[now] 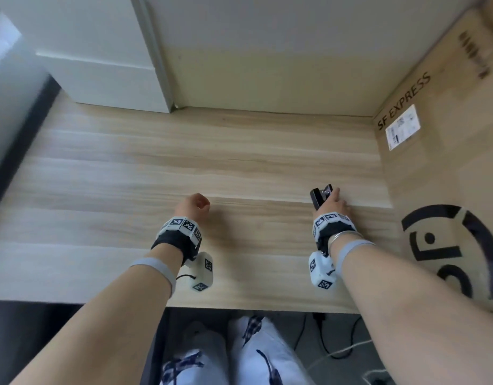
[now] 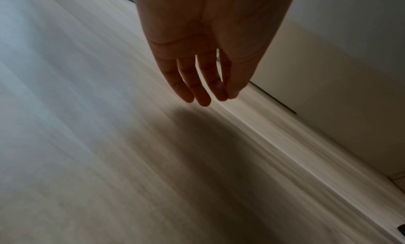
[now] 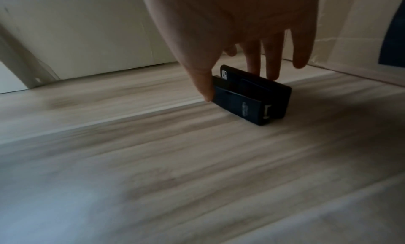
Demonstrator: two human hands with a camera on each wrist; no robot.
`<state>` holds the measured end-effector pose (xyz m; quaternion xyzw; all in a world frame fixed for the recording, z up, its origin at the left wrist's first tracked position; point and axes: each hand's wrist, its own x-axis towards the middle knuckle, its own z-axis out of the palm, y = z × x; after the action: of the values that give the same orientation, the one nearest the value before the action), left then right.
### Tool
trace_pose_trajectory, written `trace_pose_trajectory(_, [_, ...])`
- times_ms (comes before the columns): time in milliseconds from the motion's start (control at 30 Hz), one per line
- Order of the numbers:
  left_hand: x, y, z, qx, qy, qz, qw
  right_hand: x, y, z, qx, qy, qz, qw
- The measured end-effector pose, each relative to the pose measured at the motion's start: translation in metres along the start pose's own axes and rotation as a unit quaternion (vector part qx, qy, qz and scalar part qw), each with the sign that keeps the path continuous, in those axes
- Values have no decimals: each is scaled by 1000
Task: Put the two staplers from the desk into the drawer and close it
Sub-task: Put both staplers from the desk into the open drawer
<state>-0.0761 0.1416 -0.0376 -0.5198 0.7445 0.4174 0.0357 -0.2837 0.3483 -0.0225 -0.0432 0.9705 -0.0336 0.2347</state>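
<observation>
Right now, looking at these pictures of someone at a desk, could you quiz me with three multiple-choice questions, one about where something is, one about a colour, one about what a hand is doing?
1. Where is the stapler?
A. On the wooden desk, near the cardboard box
B. On the person's lap
C. On top of the cardboard box

2. What colour is the stapler?
A. Red
B. White
C. Black

3. What is the left hand doing?
A. Gripping a stapler
B. Holding nothing, fingers loose above the desk
C. Pressing on the box

Answers:
1. A, since the right wrist view shows it on the desk under the right hand, with the box to the right.
2. C, as it looks black in the head and right wrist views.
3. B, because the left wrist view shows loose fingers and nothing in them.
</observation>
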Motion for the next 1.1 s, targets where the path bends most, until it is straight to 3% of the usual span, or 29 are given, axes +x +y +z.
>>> trace_pose_trajectory(300, [3, 14, 10, 2, -25, 0, 1000, 3, -16, 5, -16, -41, -43, 998])
trace_pose_trajectory(466, [-2, 16, 9, -36, -70, 8, 997, -34, -53, 13, 14, -53, -155, 986])
trace_pose_trajectory(666, [-28, 5, -6, -189, -143, -17, 971, -111, -107, 39, 48, -97, -277, 955])
trace_pose_trajectory(833, [-47, -34, -33, -308, -76, -57, 947, -167, -139, 68, 78, -117, -338, 930])
trace_pose_trajectory(966, [-61, -75, -59, -229, 13, -57, 972, -204, -155, 94, 64, -153, -389, 906])
trace_pose_trajectory(1099, [-79, -120, -88, -207, 26, -84, 974, -228, -164, 111, -22, -186, -472, 862])
